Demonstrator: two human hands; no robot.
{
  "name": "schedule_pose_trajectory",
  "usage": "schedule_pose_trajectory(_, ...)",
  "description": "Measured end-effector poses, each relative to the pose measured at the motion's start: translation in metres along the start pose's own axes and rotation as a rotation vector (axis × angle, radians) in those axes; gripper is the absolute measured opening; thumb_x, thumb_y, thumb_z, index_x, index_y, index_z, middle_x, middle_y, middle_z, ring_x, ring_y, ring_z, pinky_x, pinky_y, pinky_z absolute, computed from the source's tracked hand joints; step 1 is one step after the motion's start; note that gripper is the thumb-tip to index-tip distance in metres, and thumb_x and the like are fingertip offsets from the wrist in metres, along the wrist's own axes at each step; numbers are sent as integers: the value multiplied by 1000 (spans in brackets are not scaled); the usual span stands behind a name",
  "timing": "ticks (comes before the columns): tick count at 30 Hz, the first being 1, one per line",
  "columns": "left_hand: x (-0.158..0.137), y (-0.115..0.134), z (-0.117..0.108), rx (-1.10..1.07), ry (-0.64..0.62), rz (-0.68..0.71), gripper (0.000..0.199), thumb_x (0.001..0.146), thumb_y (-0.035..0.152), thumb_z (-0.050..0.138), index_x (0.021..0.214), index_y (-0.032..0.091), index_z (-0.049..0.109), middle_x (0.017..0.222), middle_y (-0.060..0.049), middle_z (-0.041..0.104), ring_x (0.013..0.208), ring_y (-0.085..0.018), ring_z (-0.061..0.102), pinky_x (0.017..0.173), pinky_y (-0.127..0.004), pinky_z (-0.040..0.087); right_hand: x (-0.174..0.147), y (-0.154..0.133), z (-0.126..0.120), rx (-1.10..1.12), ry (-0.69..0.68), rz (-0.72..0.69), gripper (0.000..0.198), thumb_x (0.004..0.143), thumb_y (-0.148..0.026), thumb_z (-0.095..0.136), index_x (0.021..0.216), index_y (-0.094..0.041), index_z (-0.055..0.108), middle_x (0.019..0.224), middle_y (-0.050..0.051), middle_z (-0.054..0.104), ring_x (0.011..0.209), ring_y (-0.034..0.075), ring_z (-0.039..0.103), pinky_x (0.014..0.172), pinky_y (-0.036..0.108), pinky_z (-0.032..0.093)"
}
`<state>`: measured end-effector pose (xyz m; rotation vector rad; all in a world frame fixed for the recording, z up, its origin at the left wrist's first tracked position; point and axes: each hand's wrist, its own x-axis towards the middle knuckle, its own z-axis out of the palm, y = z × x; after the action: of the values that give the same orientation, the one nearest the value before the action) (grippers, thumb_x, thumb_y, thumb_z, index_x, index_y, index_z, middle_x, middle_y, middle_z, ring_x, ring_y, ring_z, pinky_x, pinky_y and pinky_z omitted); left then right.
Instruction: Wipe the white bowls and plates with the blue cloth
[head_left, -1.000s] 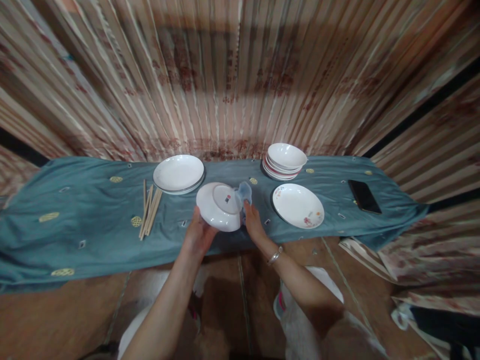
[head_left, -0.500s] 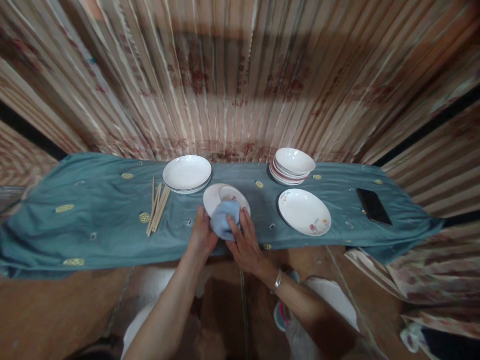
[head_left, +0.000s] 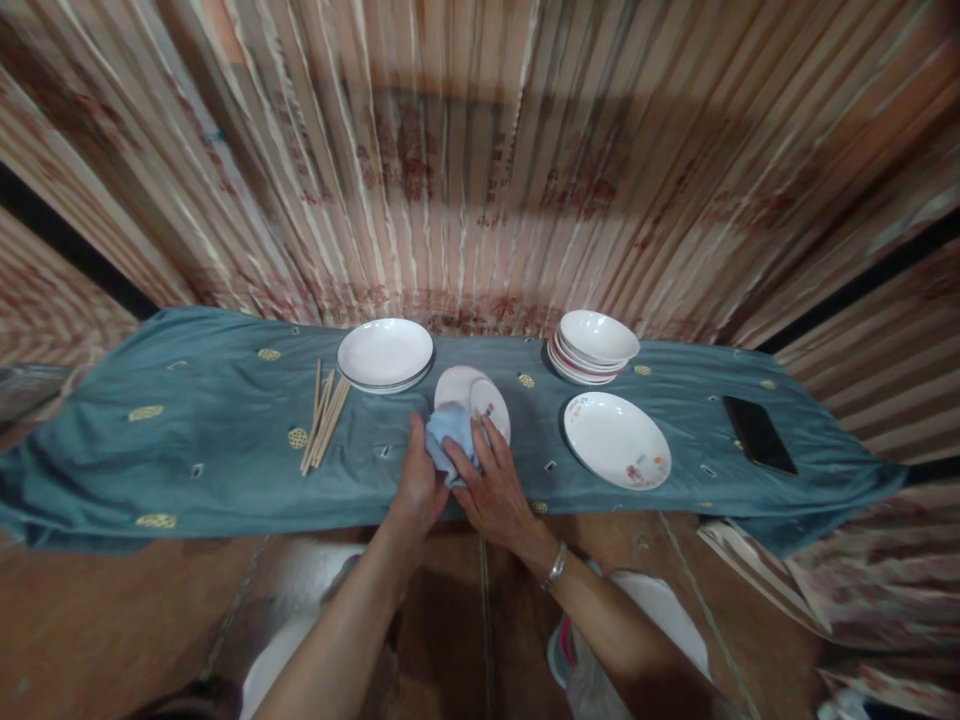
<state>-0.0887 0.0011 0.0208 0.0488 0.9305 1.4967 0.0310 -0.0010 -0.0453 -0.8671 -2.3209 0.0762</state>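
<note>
A white plate with a small floral print is held tilted just above the front middle of the cloth-covered table. My left hand grips its near left side, thumb up along the edge and the other fingers hidden beneath. Over the plate's near part lies a bunched light blue cloth, which hides that area. My right hand, wearing a silver bracelet on its wrist, presses this cloth against the plate with bent fingers.
Stacked white plates and several wooden chopsticks lie left on the teal tablecloth. To the right are stacked bowls, an oval floral plate and a black phone. A pleated curtain hangs behind.
The held plate has turned and tilted more, and the blue cloth has shifted on it, with both hands still on them. The whole view has moved slightly.
</note>
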Motion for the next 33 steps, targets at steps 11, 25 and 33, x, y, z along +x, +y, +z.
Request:
schedule_pose_trajectory(11, 6, -13, -6, 3, -228, -6, 42, 94, 46, 51, 114, 14, 71, 117, -11, 74, 128, -23, 57, 113, -36, 39, 7, 9, 2, 64, 88, 92, 74, 99, -32, 41, 159, -18, -1, 166, 16, 7, 153, 34, 4, 118, 62, 27)
schedule_pose_trajectory(25, 2, -16, -6, 167, -295, 108, 31, 71, 37, 82, 88, 11, 76, 95, -12, 77, 111, -27, 66, 100, -35, 47, 13, 13, -7, 160, 142, 236, 72, 101, -47, 31, 159, -21, -4, 166, 12, 13, 154, 30, 7, 121, 60, 22)
schedule_pose_trajectory(33, 8, -20, -10, 238, -332, 136, 32, 72, 39, 80, 88, 12, 76, 87, -10, 77, 105, -27, 67, 94, -35, 49, 16, 17, -10, 299, 179, 383, 71, 99, -56, 30, 158, -19, 12, 166, 11, 13, 154, 28, 8, 123, 55, 18)
